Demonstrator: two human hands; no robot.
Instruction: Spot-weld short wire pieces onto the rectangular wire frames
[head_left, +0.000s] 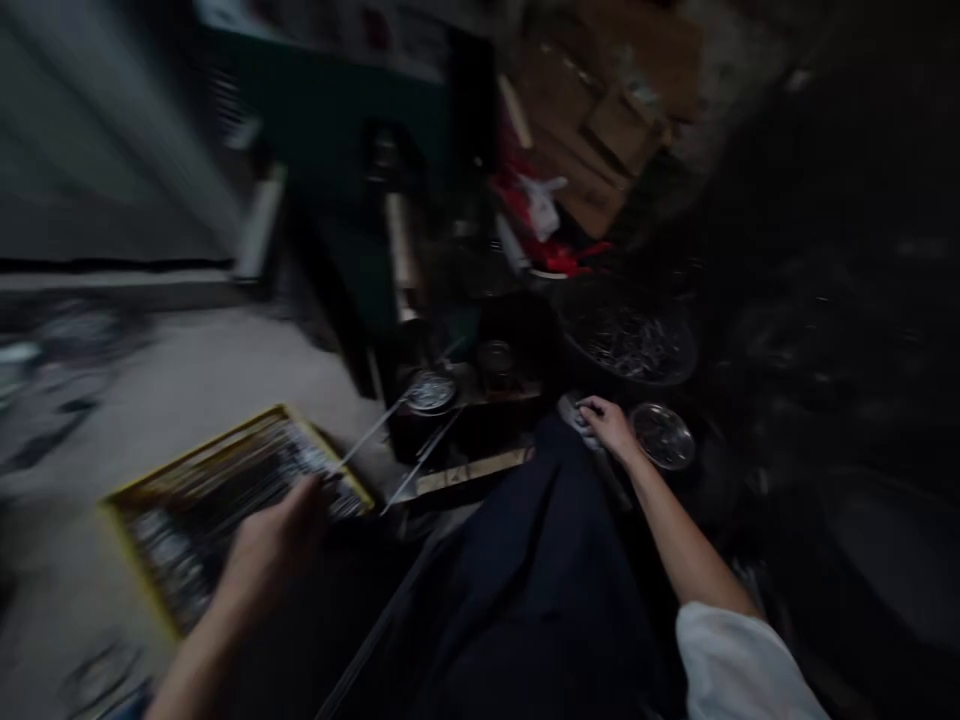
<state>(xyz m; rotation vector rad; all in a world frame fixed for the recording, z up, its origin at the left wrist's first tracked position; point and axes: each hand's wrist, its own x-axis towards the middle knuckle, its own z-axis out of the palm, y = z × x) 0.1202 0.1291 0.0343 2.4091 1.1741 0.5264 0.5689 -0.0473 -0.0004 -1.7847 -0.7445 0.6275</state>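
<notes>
Head-cam view, tilted & blurred, looking down over a seated person's dark trousers (525,590). L hand (274,535) is over the near edge of a yellow-framed tray (232,510) packed w/ long metal rods, resting on a concrete floor (202,370). L grip looks closed at the end of a thin metal rod (371,432), but blur hides the contact, so can't tell for sure. A 2nd rod (420,460) lies just beyond the tray's top corner, near a small round metal tin (429,392). R hand (609,425), w/ white sleeve (739,665), has its grip curled over a grey object (574,415), type unclear, just beside a shallow round metal dish (661,436). Above it sits a dark bowl of small metal bits (630,340).
</notes>
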